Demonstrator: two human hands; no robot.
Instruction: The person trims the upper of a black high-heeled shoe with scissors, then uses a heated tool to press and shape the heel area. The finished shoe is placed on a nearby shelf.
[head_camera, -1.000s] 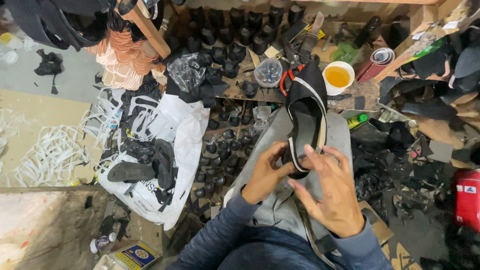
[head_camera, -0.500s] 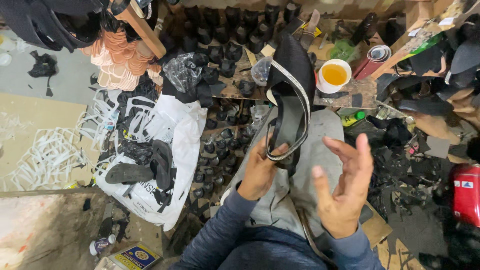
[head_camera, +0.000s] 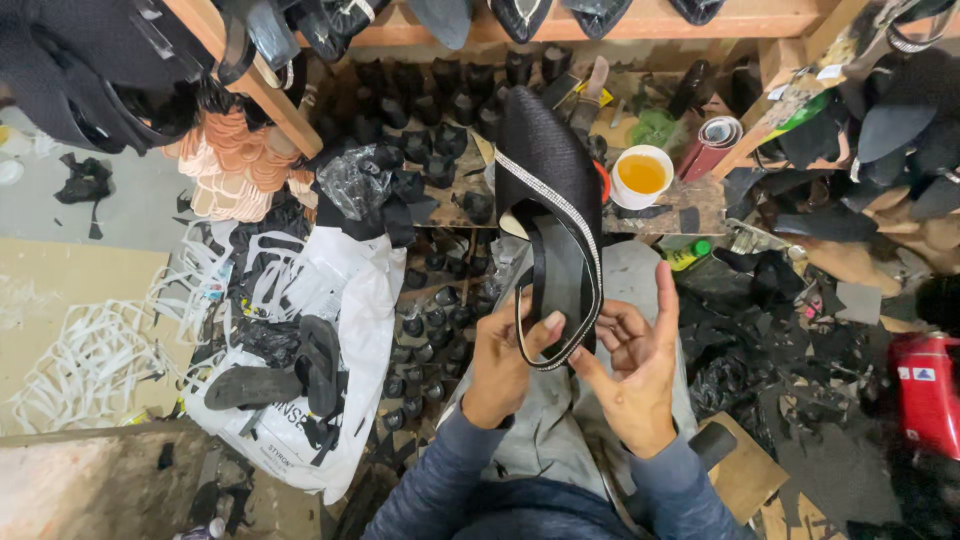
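A black slingback shoe (head_camera: 552, 190) with a sparkling silver trim along its edge is held upright over my lap, toe pointing away from me. My left hand (head_camera: 505, 360) grips its heel end, thumb pressed on the back strap. My right hand (head_camera: 635, 365) sits just right of the strap, its fingers spread, with the fingertips touching the shoe's lower edge. My grey trousers (head_camera: 560, 440) and blue sleeves lie below.
A cup of yellow liquid (head_camera: 641, 175) stands on the low bench (head_camera: 690, 210) beyond the shoe. Several black heel blocks (head_camera: 430, 330) cover the floor. A white plastic bag with black soles (head_camera: 320, 350) lies left. Shoe scraps pile up on the right, by a red canister (head_camera: 925, 390).
The shoe was lifted off my lap and tilted upright. My right hand came off the shoe and opened, then moved back to its lower edge.
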